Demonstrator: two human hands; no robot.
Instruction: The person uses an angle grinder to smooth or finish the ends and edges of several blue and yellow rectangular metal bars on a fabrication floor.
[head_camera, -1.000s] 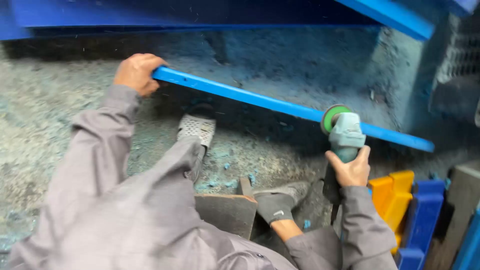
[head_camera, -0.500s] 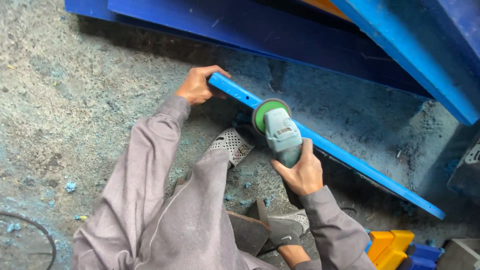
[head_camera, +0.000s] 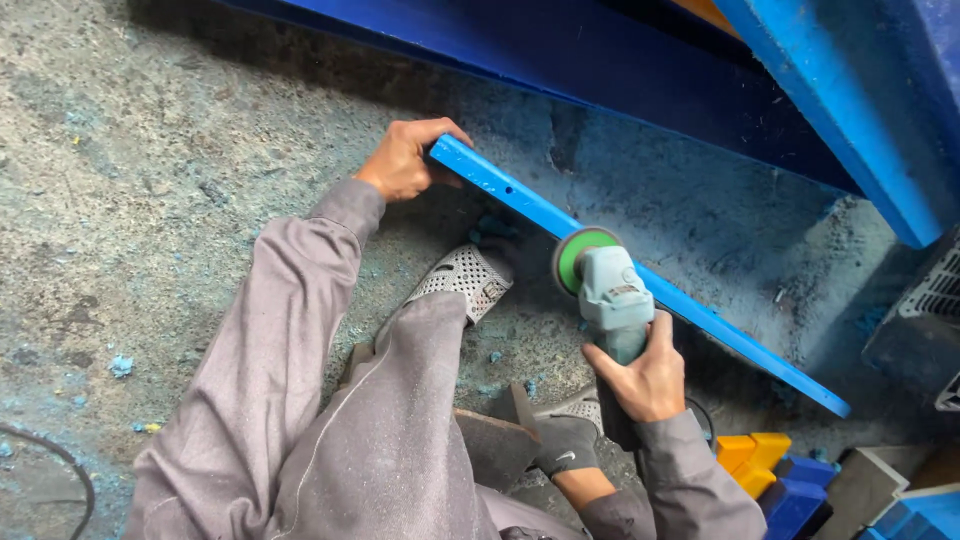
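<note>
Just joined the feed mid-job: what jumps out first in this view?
The long blue strip running diagonally across the middle stands out first, with the left hand gripping its upper end. Right against its edge sits the green disc of an angle grinder, held from below by the right hand. Blue dust and chips litter the concrete floor around the person's perforated grey shoe.

One grinder (head_camera: 612, 298), two shoes (head_camera: 462, 280), one strip (head_camera: 720, 325)

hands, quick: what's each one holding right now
Left hand: closed on the end of the long blue flat bar.
Right hand: closed around the grey-green angle grinder.
</note>
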